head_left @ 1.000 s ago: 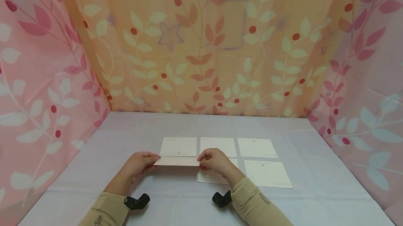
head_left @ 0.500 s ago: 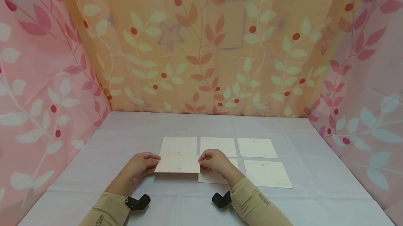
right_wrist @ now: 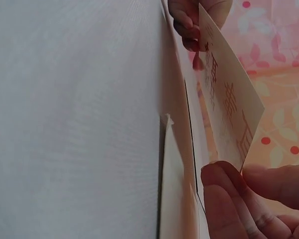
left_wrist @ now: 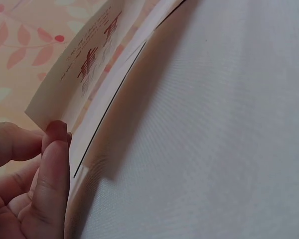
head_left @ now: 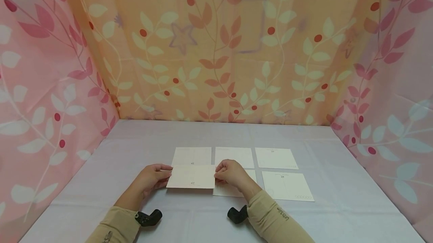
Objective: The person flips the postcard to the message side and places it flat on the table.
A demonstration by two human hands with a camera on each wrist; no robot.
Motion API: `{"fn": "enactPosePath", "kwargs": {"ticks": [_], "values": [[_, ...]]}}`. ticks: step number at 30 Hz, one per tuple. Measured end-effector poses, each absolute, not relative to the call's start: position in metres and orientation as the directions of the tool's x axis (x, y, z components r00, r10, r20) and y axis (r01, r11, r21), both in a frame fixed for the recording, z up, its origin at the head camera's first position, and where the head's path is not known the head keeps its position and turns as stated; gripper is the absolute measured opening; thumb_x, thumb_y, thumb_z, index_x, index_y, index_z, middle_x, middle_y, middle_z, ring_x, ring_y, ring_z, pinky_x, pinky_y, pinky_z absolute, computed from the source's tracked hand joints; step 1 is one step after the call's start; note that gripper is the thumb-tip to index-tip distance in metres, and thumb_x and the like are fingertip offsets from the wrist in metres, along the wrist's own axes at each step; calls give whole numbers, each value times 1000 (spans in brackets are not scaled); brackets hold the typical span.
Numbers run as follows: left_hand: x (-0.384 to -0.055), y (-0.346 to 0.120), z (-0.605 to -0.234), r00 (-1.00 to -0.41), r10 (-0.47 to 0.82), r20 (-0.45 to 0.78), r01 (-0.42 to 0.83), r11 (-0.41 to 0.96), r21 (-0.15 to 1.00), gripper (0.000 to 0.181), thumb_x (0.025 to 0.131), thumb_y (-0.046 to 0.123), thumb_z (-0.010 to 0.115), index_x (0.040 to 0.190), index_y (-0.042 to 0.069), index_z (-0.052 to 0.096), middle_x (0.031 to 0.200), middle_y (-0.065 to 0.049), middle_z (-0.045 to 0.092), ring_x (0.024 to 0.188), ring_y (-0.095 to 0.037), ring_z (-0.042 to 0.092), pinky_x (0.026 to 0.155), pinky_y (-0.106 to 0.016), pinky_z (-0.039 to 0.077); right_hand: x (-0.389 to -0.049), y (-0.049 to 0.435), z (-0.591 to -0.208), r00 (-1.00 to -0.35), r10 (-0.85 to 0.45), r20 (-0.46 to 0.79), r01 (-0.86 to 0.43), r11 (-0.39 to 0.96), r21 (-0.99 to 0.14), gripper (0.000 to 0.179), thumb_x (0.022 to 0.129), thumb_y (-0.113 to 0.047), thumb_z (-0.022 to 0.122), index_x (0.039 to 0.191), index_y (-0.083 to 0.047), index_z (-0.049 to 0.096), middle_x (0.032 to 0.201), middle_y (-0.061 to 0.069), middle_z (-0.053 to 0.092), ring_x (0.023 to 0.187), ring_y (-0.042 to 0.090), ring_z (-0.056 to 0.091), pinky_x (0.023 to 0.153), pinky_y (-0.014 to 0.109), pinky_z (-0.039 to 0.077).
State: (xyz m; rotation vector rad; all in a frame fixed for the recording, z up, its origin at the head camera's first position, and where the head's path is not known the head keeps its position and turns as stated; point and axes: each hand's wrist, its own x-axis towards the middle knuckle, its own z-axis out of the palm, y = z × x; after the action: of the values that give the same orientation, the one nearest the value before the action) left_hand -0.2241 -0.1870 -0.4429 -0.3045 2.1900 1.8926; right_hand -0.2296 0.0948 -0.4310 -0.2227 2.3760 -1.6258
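Observation:
A cream postcard (head_left: 191, 177) is held up between both hands, above the white table at centre. My left hand (head_left: 151, 179) pinches its left end between thumb and fingers, and my right hand (head_left: 233, 175) pinches the right end. Both wrist views show reddish printed characters on the underside of this postcard (left_wrist: 92, 59). Its far edge overlaps a flat postcard (head_left: 193, 155) behind it in the head view. Below my right hand lies another postcard (head_left: 230, 189), partly hidden by the hand and wrist.
More postcards lie flat in rows: one at back middle (head_left: 233, 154), one at back right (head_left: 276, 158), one at front right (head_left: 287, 186). A black device (head_left: 149, 218) sits at the left wrist, a similar device (head_left: 238, 215) at the right. Floral curtains (head_left: 216, 47) enclose the table.
The held postcard has tilted, turning more of its upper face toward the head camera, with its near edge lower in view. Both hands have stayed almost in place.

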Motion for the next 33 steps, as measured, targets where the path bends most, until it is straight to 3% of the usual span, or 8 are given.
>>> {"fn": "enactPosePath", "kwargs": {"ticks": [10, 33], "values": [[-225, -185, -445, -952, -35, -306, -306, 192, 932, 20, 82, 0, 61, 102, -5, 62, 84, -8, 65, 70, -16, 62, 63, -29, 53, -229, 95, -432, -956, -265, -125, 12, 392, -920, 8, 76, -2, 67, 78, 2, 61, 69, 9, 66, 61, 13, 61, 58, 28, 52], [-221, -193, -444, -948, -76, -308, -317, 277, 907, 12, 82, 4, 63, 91, -3, 63, 76, -5, 65, 65, -15, 61, 60, -29, 53, -225, 90, -435, -917, -354, -185, 84, 281, -956, 13, 80, 1, 63, 90, 10, 62, 78, 18, 68, 68, 20, 66, 62, 31, 55]]}}
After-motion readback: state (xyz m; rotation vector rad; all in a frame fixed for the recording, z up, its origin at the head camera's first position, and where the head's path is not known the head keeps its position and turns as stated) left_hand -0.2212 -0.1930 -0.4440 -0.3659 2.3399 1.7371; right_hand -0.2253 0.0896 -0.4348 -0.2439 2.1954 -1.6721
